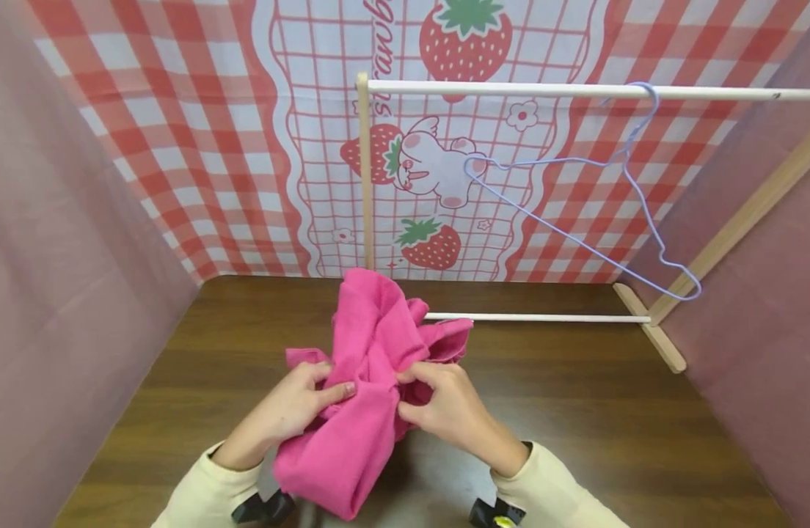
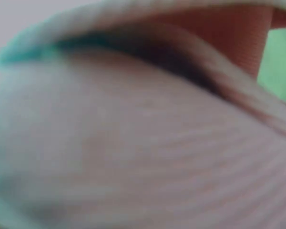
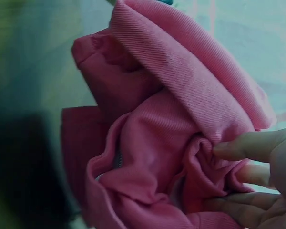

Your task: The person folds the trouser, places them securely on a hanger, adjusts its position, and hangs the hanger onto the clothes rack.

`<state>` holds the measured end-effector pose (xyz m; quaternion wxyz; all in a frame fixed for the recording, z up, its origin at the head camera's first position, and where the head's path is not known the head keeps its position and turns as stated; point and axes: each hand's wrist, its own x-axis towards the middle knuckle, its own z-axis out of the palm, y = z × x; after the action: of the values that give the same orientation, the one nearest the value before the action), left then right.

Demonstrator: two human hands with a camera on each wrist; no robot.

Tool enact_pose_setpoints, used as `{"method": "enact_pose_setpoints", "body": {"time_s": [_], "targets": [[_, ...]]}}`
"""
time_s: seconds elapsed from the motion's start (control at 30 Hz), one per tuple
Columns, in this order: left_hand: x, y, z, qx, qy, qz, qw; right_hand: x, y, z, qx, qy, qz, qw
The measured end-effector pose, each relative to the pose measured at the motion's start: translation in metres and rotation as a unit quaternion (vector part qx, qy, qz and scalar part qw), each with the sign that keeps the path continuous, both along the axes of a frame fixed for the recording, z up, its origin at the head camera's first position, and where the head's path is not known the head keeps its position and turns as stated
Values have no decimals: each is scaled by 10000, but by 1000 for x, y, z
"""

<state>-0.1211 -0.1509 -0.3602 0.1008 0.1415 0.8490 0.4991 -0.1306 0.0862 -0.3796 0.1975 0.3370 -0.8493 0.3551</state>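
A bunched pink garment [image 1: 368, 433] of ribbed cloth is held up over the table; its kind cannot be told from the folds. In the right wrist view a short stretch of zip [image 3: 118, 160] shows along one edge of the garment [image 3: 181, 81]. My left hand [image 1: 293, 403] grips the cloth from the left, thumb on top and the other fingers partly hidden by it. From the right, my right hand [image 1: 447, 403] pinches a fold near the middle, also seen as my right hand [image 3: 262, 176] with fingertips in the creases. Blurred pale ribbed fabric [image 2: 133, 138] fills most of the left wrist view.
Behind the garment stands a rack with a white top rail [image 1: 511, 89], wooden posts [image 1: 367, 183] and a white lower bar [image 1: 544, 318]. A lilac wire hanger [image 1: 577, 253] hangs from its right part. Pink curtains [image 1: 61, 242] flank the brown table [image 1: 577, 433].
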Motion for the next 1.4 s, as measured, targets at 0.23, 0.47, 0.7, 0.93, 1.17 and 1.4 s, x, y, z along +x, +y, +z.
{"method": "enact_pose_setpoints", "body": {"time_s": [0.23, 0.47, 0.7, 0.93, 1.17, 1.4], "targets": [[-1, 36, -18, -346, 444, -303, 9980, 12, 37, -22, -171, 281, -158, 9993], [-15, 71, -34, -528, 601, -621, 9949, 13, 75, -39, -106, 226, -334, 9991], [-31, 96, -63, -1228, 377, -1008, 9866, 5, 94, -75, 537, -508, -417, 9964], [-42, 110, -72, -1520, -116, -1120, 9819, -1, 107, -90, 784, -833, -246, 9931], [-46, 119, -76, -1435, -244, -1176, 9823, -8, 112, -90, 1178, -1373, -152, 9834], [-50, 118, -79, -1691, -62, -1205, 9782, -14, 104, -99, 1535, -944, -124, 9836]]}}
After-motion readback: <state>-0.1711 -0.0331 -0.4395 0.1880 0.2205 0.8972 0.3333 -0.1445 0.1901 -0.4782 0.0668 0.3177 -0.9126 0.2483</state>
